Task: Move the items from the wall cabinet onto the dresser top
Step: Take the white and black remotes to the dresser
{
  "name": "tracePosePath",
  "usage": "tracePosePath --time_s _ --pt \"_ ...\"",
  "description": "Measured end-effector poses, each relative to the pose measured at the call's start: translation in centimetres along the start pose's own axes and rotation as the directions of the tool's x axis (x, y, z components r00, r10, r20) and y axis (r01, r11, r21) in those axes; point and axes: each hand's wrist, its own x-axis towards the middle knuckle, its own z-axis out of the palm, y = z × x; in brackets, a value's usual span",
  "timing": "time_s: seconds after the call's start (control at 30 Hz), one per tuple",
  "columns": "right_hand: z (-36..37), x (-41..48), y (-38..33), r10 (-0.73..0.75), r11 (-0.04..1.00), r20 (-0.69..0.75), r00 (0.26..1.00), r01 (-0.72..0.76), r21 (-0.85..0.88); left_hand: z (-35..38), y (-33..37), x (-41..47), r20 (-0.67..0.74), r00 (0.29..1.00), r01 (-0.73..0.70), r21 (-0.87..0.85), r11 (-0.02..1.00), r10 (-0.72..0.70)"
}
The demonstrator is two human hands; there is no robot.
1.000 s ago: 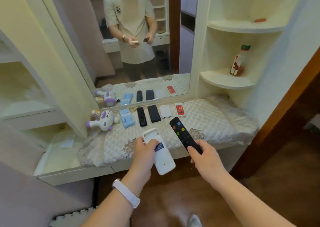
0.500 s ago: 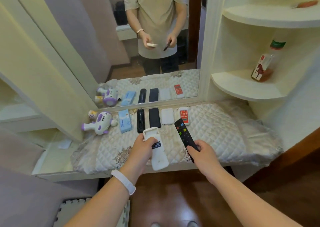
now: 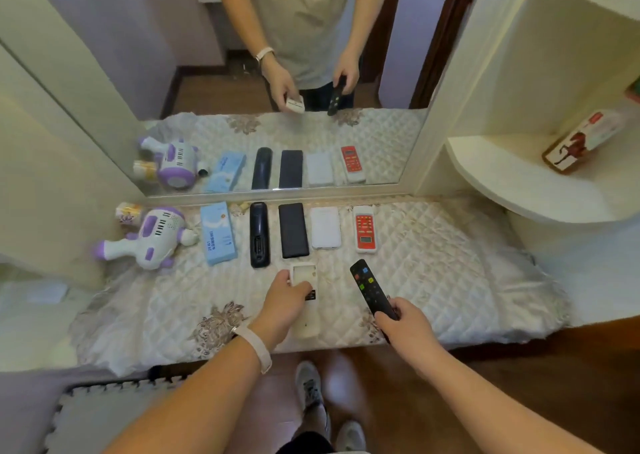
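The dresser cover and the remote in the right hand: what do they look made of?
Dresser cover: likely quilted fabric with a slight sheen, judging by diamond stitching and edges draping in folds. Black remote in the right hand: seemingly matte hard plastic, coloured buttons possibly rubber.

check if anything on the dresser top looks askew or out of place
Mostly tidy: the row by the mirror lies straight. Only the purple-and-white toy lies tipped on its side, angled across the quilted cover, which hangs rumpled at its left front corner.

A home bedroom: a white dresser (image 3: 519, 318) with a quilted cover (image 3: 433, 263) stands under a big mirror (image 3: 242, 73), with corner shelves (image 3: 512, 183) and a wooden floor (image 3: 519, 384).
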Motion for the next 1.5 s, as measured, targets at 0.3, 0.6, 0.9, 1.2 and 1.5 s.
tracePosePath --time_s 0.3,0.6,0.9,1.2,1.5 --pt "3.6 5.1 -1.9 0.099 0.991 0.043 0.994 -0.095 -0.091 1.6 -1.5 6.3 0.103 0.987 0.128 -0.073 0.989 -0.12" --pt "5.5 8.3 -2.4 0.138 0.977 0.089 0.986 -0.121 -0.176 1.7 -2.7 8.6 0.19 0.978 0.083 0.005 0.997 -0.083" --pt "3.9 8.9 -1.1 0.042 0.933 0.176 0.983 0.025 -0.36 1.8 -3.2 7.5 0.098 0.993 -0.087 0.239 0.967 0.065" --pt "0.2 10.8 -1.2 -0.082 0.833 0.327 0.942 0.245 -0.496 1.9 -1.7 3.5 -0.043 0.99 -0.089 0.541 0.836 0.134" --pt "-2.0 12.1 -4.0 -0.554 0.371 0.5 0.666 0.735 -0.568 2.4 0.4 -2.9 -0.092 0.87 -0.181 0.854 0.488 0.485"
